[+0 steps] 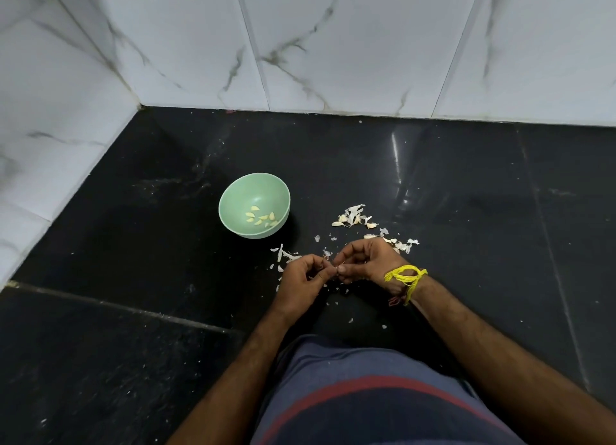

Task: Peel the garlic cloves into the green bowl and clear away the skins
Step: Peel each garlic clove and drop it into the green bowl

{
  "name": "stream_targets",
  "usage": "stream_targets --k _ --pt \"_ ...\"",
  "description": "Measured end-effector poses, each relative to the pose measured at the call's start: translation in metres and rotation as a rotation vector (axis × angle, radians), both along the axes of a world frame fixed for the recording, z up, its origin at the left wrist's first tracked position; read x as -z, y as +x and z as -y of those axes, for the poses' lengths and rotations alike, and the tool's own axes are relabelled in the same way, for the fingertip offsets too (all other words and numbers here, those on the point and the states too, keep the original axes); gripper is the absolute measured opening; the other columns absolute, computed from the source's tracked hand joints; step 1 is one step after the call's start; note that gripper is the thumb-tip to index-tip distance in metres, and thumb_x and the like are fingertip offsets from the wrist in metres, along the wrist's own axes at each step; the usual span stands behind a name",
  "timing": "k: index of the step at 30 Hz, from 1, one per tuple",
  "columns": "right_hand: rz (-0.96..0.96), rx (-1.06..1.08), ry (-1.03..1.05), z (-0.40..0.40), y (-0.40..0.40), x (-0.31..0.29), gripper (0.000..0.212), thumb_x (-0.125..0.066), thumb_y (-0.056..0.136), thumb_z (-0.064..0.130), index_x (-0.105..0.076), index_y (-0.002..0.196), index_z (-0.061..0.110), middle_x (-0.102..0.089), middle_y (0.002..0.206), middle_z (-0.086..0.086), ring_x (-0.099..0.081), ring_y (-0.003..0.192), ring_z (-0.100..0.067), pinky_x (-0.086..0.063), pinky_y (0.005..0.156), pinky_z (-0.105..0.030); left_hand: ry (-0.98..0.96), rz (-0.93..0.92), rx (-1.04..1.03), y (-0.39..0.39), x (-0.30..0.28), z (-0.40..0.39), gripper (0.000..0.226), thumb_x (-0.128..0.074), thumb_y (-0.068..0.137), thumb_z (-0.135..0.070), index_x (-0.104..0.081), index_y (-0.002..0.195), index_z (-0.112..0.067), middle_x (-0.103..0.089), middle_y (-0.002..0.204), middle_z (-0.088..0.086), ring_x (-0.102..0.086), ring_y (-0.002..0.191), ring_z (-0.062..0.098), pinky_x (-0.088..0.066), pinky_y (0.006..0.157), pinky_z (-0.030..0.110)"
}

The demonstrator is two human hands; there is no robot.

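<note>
Several peeled pale cloves [261, 218] in round green bowl [233, 194]; left hand [301, 279], right hand [365, 264] together pinching small clove; papery white skins [355, 216] uncleared far right.

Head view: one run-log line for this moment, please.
phase: peeling | hands: left and right pinch one clove | green bowl: peeled cloves inside | skins: scattered on floor

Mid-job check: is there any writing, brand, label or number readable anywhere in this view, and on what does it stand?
None: no text can be read in the head view.
Pale green round plastic bowl: plain, no mark or label.
White marble-pattern wall tiles: only grey veining.
Black polished stone counter: only papery garlic skins and specks.
Yellow thread wristband and blue shirt with red stripe: no lettering.
</note>
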State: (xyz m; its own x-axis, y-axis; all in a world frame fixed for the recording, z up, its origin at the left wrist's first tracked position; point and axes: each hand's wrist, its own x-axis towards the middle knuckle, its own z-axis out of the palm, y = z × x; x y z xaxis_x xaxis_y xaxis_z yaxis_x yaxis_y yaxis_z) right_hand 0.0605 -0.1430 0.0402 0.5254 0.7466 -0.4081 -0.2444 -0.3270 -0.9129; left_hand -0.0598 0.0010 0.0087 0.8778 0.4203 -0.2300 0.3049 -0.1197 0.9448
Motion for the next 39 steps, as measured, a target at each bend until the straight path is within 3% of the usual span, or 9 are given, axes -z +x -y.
stream_targets --k 5,8,11,23,31,36,39 --pt "0.303 -0.021 -0.237 -0.007 -0.002 0.013 0.009 -0.078 0.078 0.007 -0.074 0.086 0.006 -0.074 0.077 -0.010 -0.072 0.073 -0.021 -0.061 0.074 -0.036 0.548 0.091 -0.081 -0.004 0.014 -0.005 0.008 -0.071 0.089 -0.025 -0.067 0.084 -0.022 -0.067 0.086 -0.012 -0.061 0.086 0.011 -0.048 0.080 0.029" --pt "0.505 -0.114 -0.351 -0.019 -0.009 0.014 0.011 -0.081 0.074 0.009 -0.077 0.084 0.012 -0.075 0.079 -0.004 -0.070 0.076 -0.014 -0.059 0.080 -0.033 0.799 0.150 -0.131 -0.006 0.027 0.000 0.011 -0.061 0.093 -0.028 -0.065 0.088 -0.019 -0.065 0.093 -0.006 -0.056 0.090 0.018 -0.042 0.081 0.034" --pt "0.605 -0.177 -0.419 -0.029 -0.014 0.011 0.015 -0.079 0.074 0.006 -0.077 0.086 0.015 -0.074 0.083 -0.006 -0.069 0.082 -0.017 -0.056 0.082 -0.029 0.969 0.154 -0.149 -0.009 0.042 0.006 0.018 -0.051 0.095 -0.025 -0.066 0.100 -0.017 -0.067 0.103 0.002 -0.057 0.098 0.022 -0.038 0.084 0.035" --pt "0.664 -0.236 -0.618 -0.048 -0.012 0.007 0.012 -0.064 0.076 0.009 -0.074 0.077 0.016 -0.072 0.082 -0.008 -0.068 0.081 -0.025 -0.056 0.075 -0.028 1.053 0.093 -0.116 -0.008 0.043 0.007 0.021 -0.047 0.098 -0.022 -0.065 0.105 -0.015 -0.066 0.107 0.004 -0.057 0.103 0.024 -0.040 0.087 0.038" --pt "0.743 -0.276 -0.702 -0.051 -0.020 0.009 0.011 -0.061 0.078 0.014 -0.064 0.088 0.010 -0.068 0.090 -0.012 -0.064 0.089 -0.031 -0.053 0.074 -0.030 1.026 0.108 -0.164 -0.007 0.046 0.008 0.023 -0.045 0.098 -0.022 -0.065 0.106 -0.014 -0.066 0.108 0.004 -0.054 0.105 0.022 -0.039 0.089 0.038" --pt "0.752 -0.283 -0.782 -0.062 -0.022 0.002 0.025 -0.065 0.082 0.021 -0.056 0.099 0.005 -0.061 0.106 -0.017 -0.061 0.099 -0.037 -0.050 0.078 -0.036 1.018 0.100 -0.163 -0.008 0.044 0.009 0.024 -0.043 0.098 -0.022 -0.065 0.105 -0.015 -0.066 0.107 0.002 -0.055 0.104 0.021 -0.040 0.086 0.037" --pt "0.808 -0.284 -0.772 -0.063 -0.027 0.004 0.017 -0.062 0.083 0.019 -0.053 0.093 0.009 -0.063 0.106 -0.018 -0.061 0.098 -0.037 -0.050 0.079 -0.038 1.032 0.087 -0.126 -0.007 0.042 0.009 0.023 -0.046 0.092 -0.019 -0.065 0.105 -0.015 -0.066 0.105 0.002 -0.058 0.102 0.023 -0.040 0.083 0.038"
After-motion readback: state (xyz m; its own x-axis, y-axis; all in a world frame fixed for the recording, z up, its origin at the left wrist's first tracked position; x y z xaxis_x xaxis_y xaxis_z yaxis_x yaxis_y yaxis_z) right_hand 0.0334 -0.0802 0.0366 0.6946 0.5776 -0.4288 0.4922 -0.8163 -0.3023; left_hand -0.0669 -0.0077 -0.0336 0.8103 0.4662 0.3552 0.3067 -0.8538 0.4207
